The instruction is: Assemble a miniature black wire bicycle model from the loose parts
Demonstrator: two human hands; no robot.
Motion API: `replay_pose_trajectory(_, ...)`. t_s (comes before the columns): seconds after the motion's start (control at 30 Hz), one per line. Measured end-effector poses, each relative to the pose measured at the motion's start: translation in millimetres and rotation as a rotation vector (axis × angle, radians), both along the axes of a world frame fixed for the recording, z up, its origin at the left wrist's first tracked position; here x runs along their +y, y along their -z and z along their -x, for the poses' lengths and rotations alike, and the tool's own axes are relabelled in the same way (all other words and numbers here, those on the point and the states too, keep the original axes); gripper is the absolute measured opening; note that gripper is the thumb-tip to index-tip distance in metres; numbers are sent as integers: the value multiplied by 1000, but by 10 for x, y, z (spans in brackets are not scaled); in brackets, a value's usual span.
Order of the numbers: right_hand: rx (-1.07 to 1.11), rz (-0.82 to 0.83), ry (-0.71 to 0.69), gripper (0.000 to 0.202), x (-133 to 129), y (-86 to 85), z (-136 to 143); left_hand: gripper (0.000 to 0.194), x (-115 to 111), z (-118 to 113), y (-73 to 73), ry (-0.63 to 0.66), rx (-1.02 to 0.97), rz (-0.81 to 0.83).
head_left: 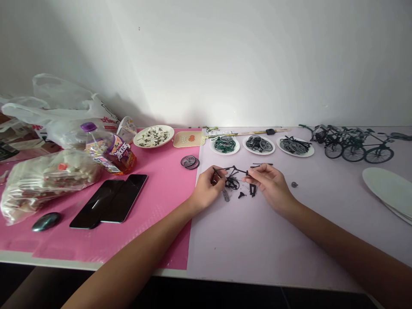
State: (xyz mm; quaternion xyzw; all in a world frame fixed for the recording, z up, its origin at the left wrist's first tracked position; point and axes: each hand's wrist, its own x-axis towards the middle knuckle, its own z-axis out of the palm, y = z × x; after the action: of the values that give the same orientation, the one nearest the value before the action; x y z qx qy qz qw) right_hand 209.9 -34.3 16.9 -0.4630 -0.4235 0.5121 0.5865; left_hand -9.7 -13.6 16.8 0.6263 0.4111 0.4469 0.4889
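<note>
My left hand (210, 183) is closed on one end of a thin black toy bicycle frame (234, 168). With thumb and fingers pinched, my right hand (270, 183) grips a slim black part (247, 172) at the frame's right end; whether the two are joined I cannot tell. Below, on the pale sheet, lie loose black pieces: a small saddle (241, 195), a fork-like piece (252, 190) and a grey oval part (226, 196). A black wheel-like piece (232, 183) shows between my hands, partly hidden. Two toy wheels (189, 162) rest left of my left hand.
Plates of bicycle parts (236, 150) line the wall, near several assembled toy bicycles (367, 150). White plates (389, 189) sit far right. At left are a drink bottle (111, 150), two phones (120, 199), a mouse (46, 222) and a filled plastic bag (48, 180).
</note>
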Motion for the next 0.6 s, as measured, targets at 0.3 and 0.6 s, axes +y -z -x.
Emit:
replay_pose_trajectory(0.3,83,47,-221,46,-60,-10,43,11,-112,-14,-70,73,85,-149)
replay_pose_trajectory(0.6,-223,-129,-263,46,-156,-89,127,19,-177,-36,-64,141,237,-241)
